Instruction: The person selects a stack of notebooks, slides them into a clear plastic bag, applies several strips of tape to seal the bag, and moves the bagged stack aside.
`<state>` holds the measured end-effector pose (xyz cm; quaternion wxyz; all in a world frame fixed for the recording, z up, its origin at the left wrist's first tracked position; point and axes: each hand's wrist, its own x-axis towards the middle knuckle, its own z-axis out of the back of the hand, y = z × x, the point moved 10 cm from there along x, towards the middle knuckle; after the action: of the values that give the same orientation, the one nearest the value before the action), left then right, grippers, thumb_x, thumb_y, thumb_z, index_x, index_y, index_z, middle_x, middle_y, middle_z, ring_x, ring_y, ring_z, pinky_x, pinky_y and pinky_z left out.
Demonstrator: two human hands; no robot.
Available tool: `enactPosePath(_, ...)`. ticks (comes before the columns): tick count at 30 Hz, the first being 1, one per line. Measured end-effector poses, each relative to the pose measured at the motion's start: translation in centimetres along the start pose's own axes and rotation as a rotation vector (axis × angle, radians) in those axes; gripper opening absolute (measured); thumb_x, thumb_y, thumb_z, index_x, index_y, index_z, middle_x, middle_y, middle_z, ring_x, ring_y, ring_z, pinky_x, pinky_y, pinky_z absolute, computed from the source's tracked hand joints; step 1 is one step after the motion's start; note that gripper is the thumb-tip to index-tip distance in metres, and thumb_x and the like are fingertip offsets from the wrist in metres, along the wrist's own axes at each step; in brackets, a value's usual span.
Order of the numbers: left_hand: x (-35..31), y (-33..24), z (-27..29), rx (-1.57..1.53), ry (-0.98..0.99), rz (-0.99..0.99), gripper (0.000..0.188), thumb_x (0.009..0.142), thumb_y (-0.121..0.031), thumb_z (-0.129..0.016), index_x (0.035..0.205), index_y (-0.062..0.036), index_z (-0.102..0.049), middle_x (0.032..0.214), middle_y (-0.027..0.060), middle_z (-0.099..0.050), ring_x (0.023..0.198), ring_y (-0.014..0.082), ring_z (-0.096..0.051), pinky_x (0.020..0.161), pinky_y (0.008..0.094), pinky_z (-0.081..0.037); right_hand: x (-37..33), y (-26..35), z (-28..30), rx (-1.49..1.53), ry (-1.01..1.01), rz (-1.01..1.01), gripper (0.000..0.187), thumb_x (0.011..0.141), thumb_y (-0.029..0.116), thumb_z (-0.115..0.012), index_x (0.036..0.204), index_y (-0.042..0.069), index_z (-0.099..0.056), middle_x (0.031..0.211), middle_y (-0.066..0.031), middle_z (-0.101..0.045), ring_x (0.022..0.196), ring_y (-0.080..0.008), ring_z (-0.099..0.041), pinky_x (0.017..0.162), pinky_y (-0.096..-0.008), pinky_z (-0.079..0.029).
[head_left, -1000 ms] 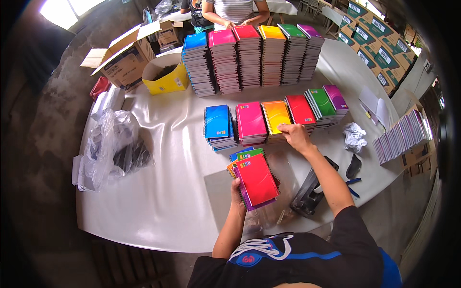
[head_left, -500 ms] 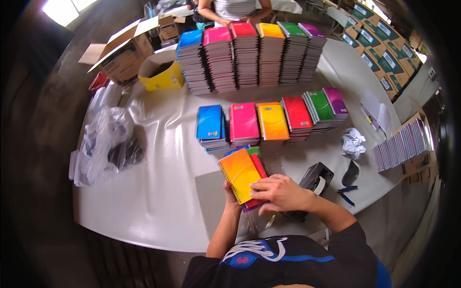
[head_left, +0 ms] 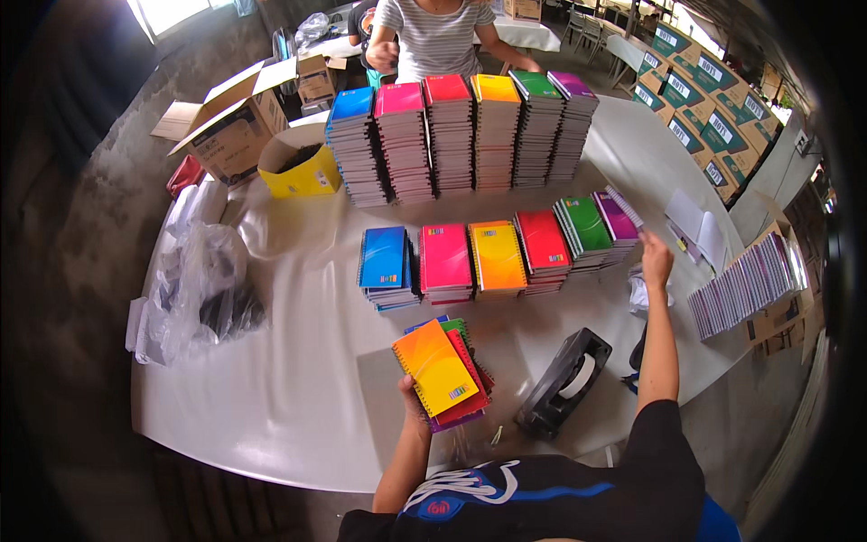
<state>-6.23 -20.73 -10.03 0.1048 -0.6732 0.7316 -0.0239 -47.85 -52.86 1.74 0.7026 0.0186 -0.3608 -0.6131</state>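
Left hand: ours (head_left: 411, 395) is closed around the lower left edge of a fanned bundle.
Bundle: directly above our left palm, a yellow notebook (head_left: 436, 366) lies on top; under it we see parts of a red notebook (head_left: 462, 409), a green one (head_left: 455, 326), a blue one and a purple one.
Right hand: ours (head_left: 657, 260) is stretched far out, fingertips pinching the near end of a tilted notebook (head_left: 623, 206).
Purple stack: just left of our right fingertips (head_left: 614, 219), under that tilted notebook.
Short row: running leftward from the purple stack, beyond our left hand, we have green (head_left: 589, 226), red, yellow, pink and blue (head_left: 383, 257) stacks.
Crumpled paper: just below our right hand (head_left: 638, 295), partly hidden by it.
Tape dispenser: between our two hands, nearer our body than the right one (head_left: 564, 384).
Tall stacks: farther from both hands, behind the short row (head_left: 449, 135).
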Motion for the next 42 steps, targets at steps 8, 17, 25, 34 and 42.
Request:
enactPosePath(8, -4.1, 0.2, -3.5, 0.104, 0.024, 0.033, 0.111, 0.057, -0.061, -0.074, 0.139, -0.0033, -0.027, 0.132, 0.0229, -0.043, 0.116, 0.0392, -0.049, 0.096, 0.0543, -0.042, -11.3, 32.8, 1.6, 1.438, 0.611, 0.371, 0.023, 0.073, 0.01, -0.07, 0.092, -0.002, -0.066, 0.097, -0.0183, -0.067, 0.101, -0.0309, -0.062, 0.094, -0.0434, -0.046)
enactPosePath(17, -11.9, 0.3, -7.0, 0.101, 0.044, 0.127, 0.106, 0.055, -0.048, -0.072, 0.14, -0.0045, -0.026, 0.132, 0.0236, -0.043, 0.121, 0.0433, -0.043, 0.093, 0.0532, -0.046, -22.2, 41.3, -1.2, 1.165, 0.99, 0.462, 0.05, 0.074, -0.017, -0.048, 0.115, 0.009, -0.061, 0.139, -0.0107, -0.044, 0.132, -0.029, -0.036, 0.107, -0.0386, -0.031)
enactPosePath(25, -15.1, -1.9, -6.0, 0.154, -0.005, 0.096, 0.084, 0.075, -0.052, -0.057, 0.137, -0.002, -0.032, 0.129, 0.0227, -0.047, 0.116, 0.0319, -0.051, 0.095, 0.0445, -0.044, -36.3, 43.8, 3.3, 0.426, 0.385, 1.124, 0.05, 0.081, 0.019, -0.062, 0.128, 0.029, -0.046, 0.145, -0.0044, -0.032, 0.136, -0.0223, -0.028, 0.111, -0.0566, 0.001)
enactPosePath(34, -11.8, -7.2, -4.3, 1.151, -0.041, -0.462, 0.076, 0.091, -0.062, -0.03, 0.135, -0.0012, -0.038, 0.12, 0.0113, -0.054, 0.117, 0.0216, -0.046, 0.103, 0.0343, -0.029, -35.1, 37.5, -6.6, 1.119, 0.851, 0.171, 0.09, 0.055, 0.019, -0.088, 0.13, 0.008, -0.04, 0.124, -0.0093, -0.054, 0.119, -0.0239, -0.049, 0.107, -0.0426, -0.028)
enactPosePath(42, -11.6, -6.6, -1.9, 0.983, -0.173, -0.833, 0.101, 0.075, -0.074, -0.047, 0.144, -0.0044, -0.021, 0.133, 0.0182, -0.042, 0.131, 0.0302, -0.03, 0.108, 0.0448, -0.02, -35.9, 34.6, -9.5, 1.201, 0.696, -0.052, 0.119, 0.047, 0.02, -0.092, 0.143, 0.006, -0.022, 0.129, -0.0108, -0.047, 0.12, -0.0202, -0.044, 0.102, -0.0336, -0.035)
